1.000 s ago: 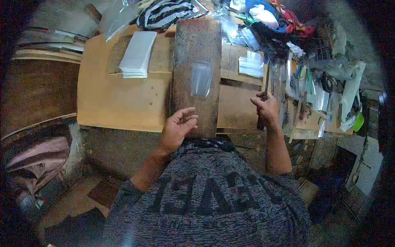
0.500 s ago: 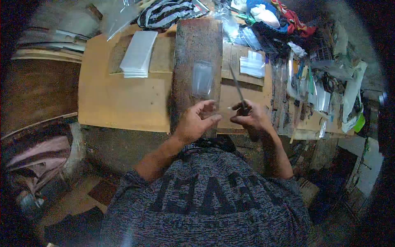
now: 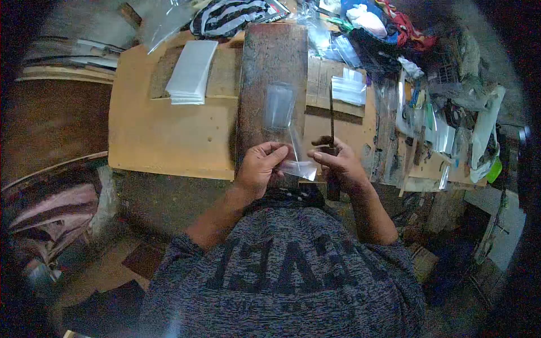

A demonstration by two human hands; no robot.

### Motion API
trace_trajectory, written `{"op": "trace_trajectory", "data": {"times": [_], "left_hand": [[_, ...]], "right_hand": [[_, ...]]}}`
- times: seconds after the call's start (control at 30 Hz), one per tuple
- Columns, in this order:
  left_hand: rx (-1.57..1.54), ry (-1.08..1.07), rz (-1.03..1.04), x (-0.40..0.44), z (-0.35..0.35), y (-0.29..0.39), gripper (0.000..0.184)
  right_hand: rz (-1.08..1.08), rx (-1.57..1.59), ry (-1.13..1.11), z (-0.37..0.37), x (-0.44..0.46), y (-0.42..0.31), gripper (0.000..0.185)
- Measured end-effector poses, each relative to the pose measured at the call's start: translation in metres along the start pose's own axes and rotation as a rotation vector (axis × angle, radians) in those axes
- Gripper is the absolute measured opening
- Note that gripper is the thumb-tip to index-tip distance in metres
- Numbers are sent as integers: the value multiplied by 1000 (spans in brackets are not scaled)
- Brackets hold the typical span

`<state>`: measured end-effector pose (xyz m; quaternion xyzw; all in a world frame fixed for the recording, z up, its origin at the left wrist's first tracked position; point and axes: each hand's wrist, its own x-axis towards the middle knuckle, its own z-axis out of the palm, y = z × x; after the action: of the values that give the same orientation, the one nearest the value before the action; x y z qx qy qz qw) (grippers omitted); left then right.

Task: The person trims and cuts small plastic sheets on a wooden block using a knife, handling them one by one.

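Observation:
My left hand [image 3: 262,165] is closed, pinching a clear plastic sheet [image 3: 304,170] between thumb and fingers above the near end of a dark wooden board [image 3: 273,53]. Close by on the right, my right hand [image 3: 341,164] is wrapped round a long, thin, dark knife-like tool [image 3: 332,112], which stands roughly upright in the view with its lower end below the hand. The right thumb and fingertips are near the sheet's edge; whether they touch it I cannot tell. Just beyond my hands, more clear plastic pieces [image 3: 278,104] lie on the board.
A stack of whitish sheets [image 3: 191,73] lies at the left of the tan tabletop [image 3: 163,138]. On the right sits a smaller stack of clear plastic [image 3: 349,89]. A striped black-and-white bag [image 3: 231,18] and piled cloth [image 3: 366,22] crowd the back; assorted tools and plastic [image 3: 428,118] fill the right side.
The clear sheet now shows plainly in my left hand, whose fingers have closed. The tool in my right hand has swung from leaning left to nearly upright.

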<state>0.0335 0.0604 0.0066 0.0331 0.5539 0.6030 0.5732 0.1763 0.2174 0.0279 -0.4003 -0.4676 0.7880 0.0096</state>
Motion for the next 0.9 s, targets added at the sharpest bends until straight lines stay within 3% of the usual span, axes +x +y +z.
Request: {"op": "trace_trajectory", "data": {"times": [0.53, 0.63, 0.7, 0.9], "left_hand": [[-80, -29, -43, -4, -1, 1, 26], [-82, -25, -31, 0, -2, -3, 25], [-87, -24, -42, 1, -2, -5, 22], [-4, 124, -57, 2, -30, -33, 19]], "right_hand": [[-14, -27, 4, -18, 8, 6, 34], [37, 108, -15, -18, 6, 6, 36], [-13, -101, -55, -23, 6, 8, 37], [33, -111, -21, -27, 5, 10, 38]]}}
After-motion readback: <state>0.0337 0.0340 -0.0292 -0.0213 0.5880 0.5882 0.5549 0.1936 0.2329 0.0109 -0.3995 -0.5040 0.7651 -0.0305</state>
